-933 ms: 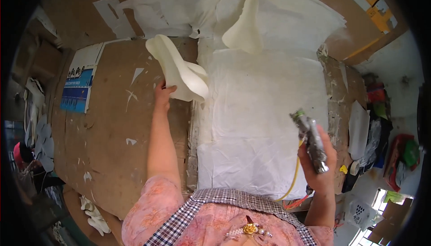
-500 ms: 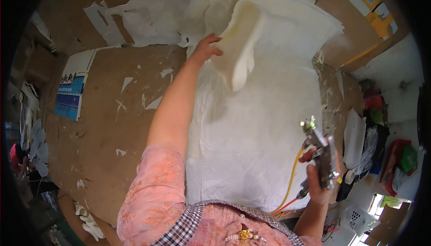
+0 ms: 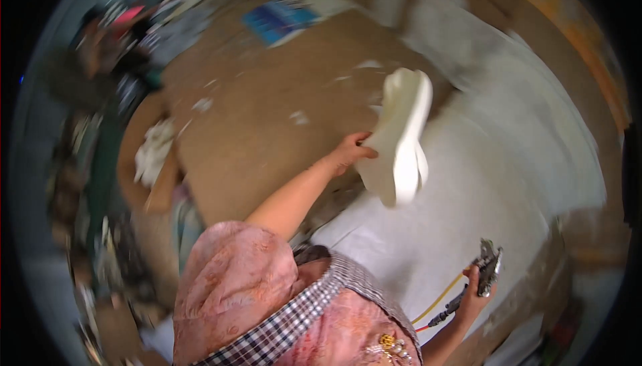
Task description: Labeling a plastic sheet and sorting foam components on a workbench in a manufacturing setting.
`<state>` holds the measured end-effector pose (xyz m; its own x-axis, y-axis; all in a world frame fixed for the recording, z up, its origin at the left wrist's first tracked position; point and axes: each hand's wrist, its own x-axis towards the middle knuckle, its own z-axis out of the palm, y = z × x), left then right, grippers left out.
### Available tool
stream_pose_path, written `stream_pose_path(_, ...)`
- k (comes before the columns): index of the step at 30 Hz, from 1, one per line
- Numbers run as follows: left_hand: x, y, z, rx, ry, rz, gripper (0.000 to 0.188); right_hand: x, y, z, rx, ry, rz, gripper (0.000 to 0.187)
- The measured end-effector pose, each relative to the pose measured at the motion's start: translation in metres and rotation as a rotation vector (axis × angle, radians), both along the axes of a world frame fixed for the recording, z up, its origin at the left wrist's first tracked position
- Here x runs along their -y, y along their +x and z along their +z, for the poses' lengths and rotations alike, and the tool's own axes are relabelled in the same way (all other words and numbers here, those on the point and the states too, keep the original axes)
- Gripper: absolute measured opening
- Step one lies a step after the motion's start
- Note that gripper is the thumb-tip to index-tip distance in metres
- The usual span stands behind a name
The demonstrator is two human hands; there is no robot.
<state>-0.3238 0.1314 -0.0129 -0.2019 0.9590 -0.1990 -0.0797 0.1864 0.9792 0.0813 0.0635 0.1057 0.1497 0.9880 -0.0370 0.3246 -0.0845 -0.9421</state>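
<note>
A cream, contoured foam piece [image 3: 396,135], wavy along its thick white edge, stands tilted in the air. My left hand [image 3: 353,153] pinches its left side, fingers closed on the edge. Lower right, my right hand [image 3: 473,292] is wrapped round a dark metal spray gun [image 3: 490,269]. A yellow hose [image 3: 435,299] and a red hose run from the gun back toward my body. Beneath the foam lies a white sheet [image 3: 468,192], which continues up the back right side.
Brown cardboard [image 3: 267,112] with white scraps stuck on it covers the left of the work surface. A blue-and-white printed panel [image 3: 284,18] lies at its far edge. White crumpled material [image 3: 155,152] sits at left. At upper left, a person [image 3: 100,45] shows blurred.
My view has swung to the left. The foam piece, held in my left hand, has come off the white backing and turned, showing its thick edge. The spray gun stays in my right hand.
</note>
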Motion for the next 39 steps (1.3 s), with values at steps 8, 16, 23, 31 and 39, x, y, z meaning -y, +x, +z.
stream_pose_path(8, 0.327, -0.221, 0.173, 0.262, 0.316, 1.34, 0.097, -0.002, 0.023, 0.009, -0.05, -0.074, 0.434, 0.03)
stream_pose_path(16, 0.467, -0.085, 0.019, 0.378, -0.063, 1.365, 0.04, 0.029, 0.093, -0.037, 1.01, 0.108, 0.42, 0.06)
stream_pose_path(23, 0.619, 0.066, -0.076, 0.627, -0.523, 1.562, 0.039, 0.026, 0.148, -0.037, 1.617, -0.262, 0.243, 0.061)
stream_pose_path(31, 0.726, 0.027, -0.16, -0.506, -0.724, 1.439, 0.037, 0.135, -0.154, -0.064, 0.611, 0.237, 1.207, 0.036)
stream_pose_path(39, 0.759, -0.072, -0.2, -1.27, -0.979, 0.935, 0.034, 0.498, -0.431, -0.22, 0.154, 0.384, 2.036, 0.04)
